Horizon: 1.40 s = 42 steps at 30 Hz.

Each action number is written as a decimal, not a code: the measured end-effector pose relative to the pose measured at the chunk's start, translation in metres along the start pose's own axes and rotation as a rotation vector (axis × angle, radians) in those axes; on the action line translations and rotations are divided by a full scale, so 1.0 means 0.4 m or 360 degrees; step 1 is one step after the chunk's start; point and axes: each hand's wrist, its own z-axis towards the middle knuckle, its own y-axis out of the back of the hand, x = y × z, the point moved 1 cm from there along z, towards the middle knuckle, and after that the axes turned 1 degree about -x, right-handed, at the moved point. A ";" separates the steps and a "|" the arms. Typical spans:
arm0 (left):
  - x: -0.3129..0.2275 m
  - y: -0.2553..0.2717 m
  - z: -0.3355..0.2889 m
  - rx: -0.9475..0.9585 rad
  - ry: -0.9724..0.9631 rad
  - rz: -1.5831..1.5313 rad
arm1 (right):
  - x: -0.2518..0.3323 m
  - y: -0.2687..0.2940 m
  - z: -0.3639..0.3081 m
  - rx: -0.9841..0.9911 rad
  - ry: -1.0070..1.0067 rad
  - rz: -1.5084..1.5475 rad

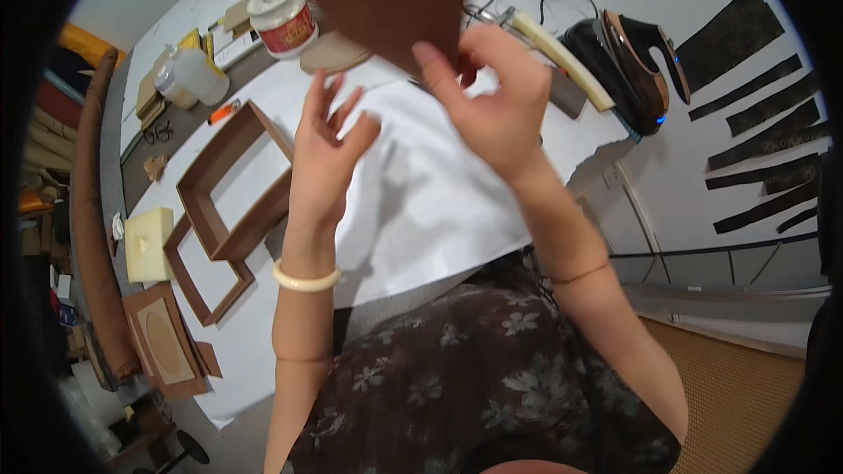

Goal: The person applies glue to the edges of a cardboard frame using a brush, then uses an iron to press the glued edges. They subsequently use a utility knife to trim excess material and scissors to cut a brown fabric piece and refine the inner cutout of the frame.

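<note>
A flat, dark brown sheet (386,0) hangs over the far part of the table, its lower edge blurred. My right hand (505,96) grips this sheet near its right corner between thumb and fingers. My left hand (329,140) is raised to the left of it, fingers apart and holding nothing. Below the sheet is a white table cover (395,211). Just left of my left wrist lies a brown angular frame (255,221) with upright walls. A smaller brown frame (230,297) lies against its near side.
A tub with a red label (285,26) and a translucent bottle (204,77) stand at the far left. A pale yellow block (147,244) and a brown panel with an oval (162,342) lie at the left edge. A black iron (593,57) sits at right.
</note>
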 end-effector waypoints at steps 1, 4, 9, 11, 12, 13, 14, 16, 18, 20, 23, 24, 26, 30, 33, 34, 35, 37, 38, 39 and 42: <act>-0.011 0.007 0.006 0.0189 -0.0165 -0.0109 | -0.007 -0.018 -0.015 -0.0042 0.0219 -0.0153; -0.010 0.021 -0.001 0.0341 -0.0418 -0.0603 | -0.003 -0.112 -0.100 0.0100 0.0571 -0.0306; 0.009 0.079 0.040 -0.0469 0.0073 -0.0744 | -0.051 -0.111 -0.130 0.0386 0.0258 0.0202; 0.008 0.090 0.056 -0.0548 0.0050 -0.0809 | -0.241 -0.045 -0.140 0.0515 -0.0378 -0.0051; 0.005 0.093 0.060 -0.0570 0.0028 -0.0862 | -0.358 -0.003 -0.136 0.0454 -0.0431 -0.0433; -0.001 0.095 0.065 -0.0585 0.0025 -0.0903 | -0.436 0.046 -0.120 0.0642 -0.0519 -0.0867; -0.011 0.089 0.068 -0.0601 0.0044 -0.0943 | -0.560 0.084 -0.137 0.0950 -0.0729 -0.1151; -0.017 0.094 0.066 -0.0667 0.0058 -0.1011 | -0.631 0.097 -0.134 0.1091 -0.0840 -0.1101; -0.015 0.101 0.068 -0.0688 0.0158 -0.1088 | -0.679 0.099 -0.136 0.1201 -0.0913 -0.1124; -0.008 0.102 0.065 -0.0683 0.0274 -0.1130 | -0.716 0.101 -0.129 0.1170 -0.0828 -0.1148; -0.019 0.104 0.064 -0.0719 0.0345 -0.1134 | -0.743 0.095 -0.116 0.1358 -0.0822 -0.1082; -0.023 0.110 0.063 -0.0733 0.0328 -0.1131 | -0.743 0.085 -0.119 0.1324 -0.0840 -0.1082; -0.031 0.125 0.064 -0.0763 0.0283 -0.1136 | -0.737 0.062 -0.105 0.1255 -0.0858 -0.1087; -0.040 0.128 0.067 -0.0772 0.0292 -0.1116 | -0.838 0.001 -0.095 0.1011 -0.0365 -0.0981; -0.031 0.136 0.066 -0.0845 0.0211 -0.0952 | -0.870 -0.051 -0.053 0.1354 0.0099 -0.1114; -0.035 0.144 0.067 -0.0829 0.0204 -0.0943 | -0.890 -0.070 -0.045 0.1396 0.0214 -0.1086; -0.027 0.144 0.068 -0.0794 0.0222 -0.0965 | -0.918 -0.055 -0.050 0.1456 0.0319 -0.1096; -0.028 0.164 0.064 -0.0628 0.0264 -0.1047 | -0.932 -0.030 -0.033 0.1656 0.0484 -0.1169; -0.047 0.157 0.061 -0.0630 0.0238 -0.1030 | -0.930 -0.015 -0.007 0.1615 0.0531 -0.1226; -0.051 0.152 0.067 -0.0640 0.0232 -0.1039 | -0.929 0.015 0.022 0.1575 0.0575 -0.1287; -0.059 0.166 0.048 -0.0748 0.0239 -0.0974 | -0.830 0.066 0.076 0.1375 0.0631 -0.1370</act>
